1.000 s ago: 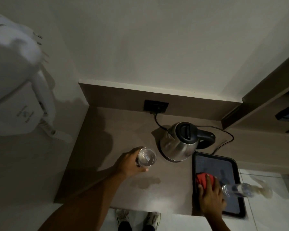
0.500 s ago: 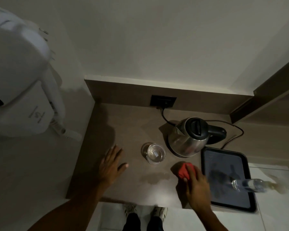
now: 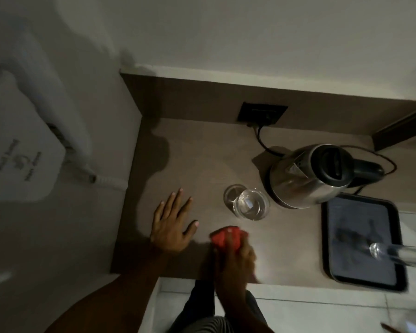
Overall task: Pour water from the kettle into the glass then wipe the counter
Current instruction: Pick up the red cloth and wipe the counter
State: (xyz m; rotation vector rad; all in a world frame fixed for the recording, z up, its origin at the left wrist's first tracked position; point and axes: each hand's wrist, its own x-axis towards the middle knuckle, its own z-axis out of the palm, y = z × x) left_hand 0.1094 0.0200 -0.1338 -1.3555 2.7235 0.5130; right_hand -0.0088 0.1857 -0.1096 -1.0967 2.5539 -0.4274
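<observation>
A steel kettle (image 3: 305,176) with a black lid and handle stands on the brown counter (image 3: 202,159), spout facing left. A clear glass (image 3: 249,204) holding water stands just left of the kettle. My left hand (image 3: 172,224) lies flat on the counter with fingers spread, left of the glass and apart from it. My right hand (image 3: 235,257) presses a red cloth (image 3: 226,237) onto the counter just in front of the glass. The hand and cloth are blurred.
A black tray (image 3: 363,239) lies at the right end of the counter with a clear plastic bottle (image 3: 399,254) lying on it. The kettle's cord runs to a black wall socket (image 3: 262,114). A white wall-mounted hair dryer (image 3: 22,140) hangs at the left. The counter's front edge is near my legs.
My left hand let go of the glass and now lies flat on the counter. My right hand carried the red cloth from the tray leftward across the counter to in front of the glass.
</observation>
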